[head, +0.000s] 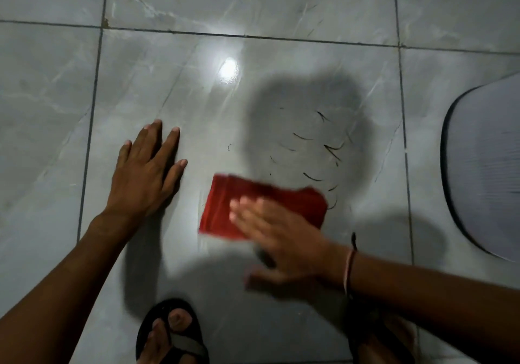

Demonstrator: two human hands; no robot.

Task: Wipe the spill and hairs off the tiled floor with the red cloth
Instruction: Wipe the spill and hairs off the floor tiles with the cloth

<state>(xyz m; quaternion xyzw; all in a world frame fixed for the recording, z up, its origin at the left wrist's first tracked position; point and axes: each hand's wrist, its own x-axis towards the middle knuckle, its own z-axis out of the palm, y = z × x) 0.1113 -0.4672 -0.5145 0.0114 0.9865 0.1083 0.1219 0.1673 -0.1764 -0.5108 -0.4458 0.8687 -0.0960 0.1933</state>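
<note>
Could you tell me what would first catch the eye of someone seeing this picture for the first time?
The red cloth stands out most, lying flat on the grey tiled floor near the middle with the blurred right hand pressed on its near edge. Just beyond it, dark hairs are scattered over a shadowed patch. The left hand rests flat on the tile to the cloth's left.

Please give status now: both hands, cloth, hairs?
Left hand flat on floor, empty. Right hand pressing red cloth. Hairs remain beyond the cloth. Nothing blocking.
</note>
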